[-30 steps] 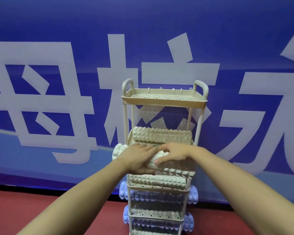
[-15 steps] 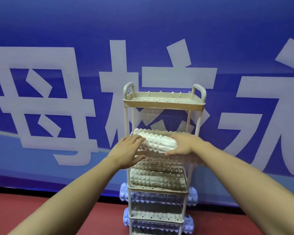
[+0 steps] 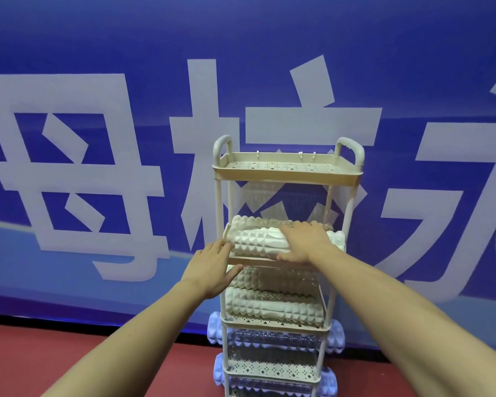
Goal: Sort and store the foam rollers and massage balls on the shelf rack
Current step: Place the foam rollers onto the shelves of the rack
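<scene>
White foam roller (image 3: pixel 258 244) is now up off the tier below and seated at the front of the second shelf (image 3: pixel 269 262) — my right hand (image 3: pixel 304 242) grips it, left hand (image 3: pixel 212 267) loose-fingered at its end — placement near complete.

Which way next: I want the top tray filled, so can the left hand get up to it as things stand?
Probably yes: the left hand only touches the white roller, and nothing blocks the way up to the top tray.

A beige tiered shelf rack (image 3: pixel 287 175) stood on a red floor (image 3: pixel 69 353), its top tray bare. White foam rollers (image 3: pixel 258 244) lay on the second and third tiers; pale blue rollers (image 3: pixel 334 335) filled those below.
</scene>
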Motion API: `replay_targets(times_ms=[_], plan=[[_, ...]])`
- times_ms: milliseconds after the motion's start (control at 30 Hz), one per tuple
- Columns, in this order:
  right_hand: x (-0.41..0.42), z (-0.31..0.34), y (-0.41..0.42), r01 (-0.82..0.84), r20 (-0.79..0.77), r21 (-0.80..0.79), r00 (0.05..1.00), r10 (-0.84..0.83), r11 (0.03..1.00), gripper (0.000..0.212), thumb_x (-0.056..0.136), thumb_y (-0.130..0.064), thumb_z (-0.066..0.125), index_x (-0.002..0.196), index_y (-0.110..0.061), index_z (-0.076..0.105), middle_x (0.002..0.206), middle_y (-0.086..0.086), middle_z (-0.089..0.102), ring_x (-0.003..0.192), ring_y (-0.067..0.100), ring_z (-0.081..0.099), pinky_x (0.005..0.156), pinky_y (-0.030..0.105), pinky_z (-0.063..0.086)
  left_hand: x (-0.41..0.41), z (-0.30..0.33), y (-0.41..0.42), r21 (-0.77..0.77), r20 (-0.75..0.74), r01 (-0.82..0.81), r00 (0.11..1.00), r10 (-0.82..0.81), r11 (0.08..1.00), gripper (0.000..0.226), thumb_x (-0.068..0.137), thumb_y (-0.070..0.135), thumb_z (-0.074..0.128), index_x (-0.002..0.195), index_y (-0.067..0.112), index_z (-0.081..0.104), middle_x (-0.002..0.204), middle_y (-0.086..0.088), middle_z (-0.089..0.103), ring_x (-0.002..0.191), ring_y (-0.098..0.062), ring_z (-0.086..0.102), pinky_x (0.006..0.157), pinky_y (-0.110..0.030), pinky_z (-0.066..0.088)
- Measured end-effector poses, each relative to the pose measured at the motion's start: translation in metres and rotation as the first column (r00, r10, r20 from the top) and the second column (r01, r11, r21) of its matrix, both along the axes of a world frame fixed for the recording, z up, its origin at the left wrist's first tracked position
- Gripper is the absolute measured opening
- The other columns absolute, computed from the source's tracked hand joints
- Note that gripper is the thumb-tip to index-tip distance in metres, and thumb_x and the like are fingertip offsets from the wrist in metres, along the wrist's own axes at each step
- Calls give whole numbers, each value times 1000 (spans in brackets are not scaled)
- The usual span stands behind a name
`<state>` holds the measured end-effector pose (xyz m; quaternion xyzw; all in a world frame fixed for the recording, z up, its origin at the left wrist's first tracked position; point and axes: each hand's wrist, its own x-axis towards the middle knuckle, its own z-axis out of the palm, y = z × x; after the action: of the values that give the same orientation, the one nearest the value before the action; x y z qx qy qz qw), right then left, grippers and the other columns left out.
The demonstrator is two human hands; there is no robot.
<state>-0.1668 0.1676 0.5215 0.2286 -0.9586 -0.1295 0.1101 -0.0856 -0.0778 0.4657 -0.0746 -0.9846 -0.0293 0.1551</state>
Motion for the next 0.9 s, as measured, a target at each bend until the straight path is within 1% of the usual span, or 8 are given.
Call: replay_targets(times_ms=[133,233,367,433,533,567,800,900], plan=[[-11,-9,-16,-20,-3,-24,1000,20,1000,77,81,-73,55,139,-24,43,133,10,61,118,32,58,99,45,43,-6,-9,-10,45,7,-1,1000,1,999,61,100,61,38,147,23,36,150,5,42,133,-22,44,106,-39,42],[-19,-13,-17,8,38,-28,999,-7,1000,79,84,-70,54,148,-27,35,143,10,55,128,32,53,107,48,36,-11,-14,-15,73,1,8,1000,-8,997,61,99,61,39,148,24,36,151,7,40,135,-21,43,107,-39,42],[-24,-23,-11,139,209,-92,971,-117,986,68,96,-60,49,154,-32,26,155,12,42,141,37,38,116,55,18,-14,-18,-15,77,-6,25,1000,-24,997,59,99,61,39,147,26,36,149,8,41,132,-21,46,106,-38,43],[-26,-25,-10,159,245,-128,961,-125,979,66,99,-56,48,155,-33,23,158,14,36,144,39,33,118,55,16,-14,-19,-14,85,1,25,1000,-25,996,61,99,61,39,148,26,35,149,7,40,132,-21,46,105,-39,43],[-29,-30,-8,152,266,-156,958,-107,976,70,102,-54,43,158,-41,4,167,14,11,152,40,15,122,52,7,-11,-21,-13,80,18,17,1000,-18,997,63,99,61,38,149,24,35,150,4,39,133,-22,46,105,-40,44],[-29,-33,-7,147,264,-167,959,-99,975,68,103,-53,40,158,-42,2,167,14,10,152,41,13,122,52,4,-10,-21,-13,80,21,13,1000,-15,997,63,99,61,38,149,23,35,150,3,39,133,-22,45,105,-40,44],[-6,-42,6,6,120,-327,992,35,945,60,104,-56,27,158,-32,19,161,5,28,147,29,24,122,47,13,3,-29,-14,60,45,-9,999,6,998,63,100,60,37,150,20,34,150,0,39,132,-23,45,103,-40,44],[16,-54,8,-95,13,-465,993,114,880,53,105,-49,35,154,-29,35,157,-3,37,145,20,31,122,40,18,15,-37,-7,95,28,3,1000,-6,995,59,101,58,36,148,22,37,150,2,40,131,-23,46,102,-39,43]])
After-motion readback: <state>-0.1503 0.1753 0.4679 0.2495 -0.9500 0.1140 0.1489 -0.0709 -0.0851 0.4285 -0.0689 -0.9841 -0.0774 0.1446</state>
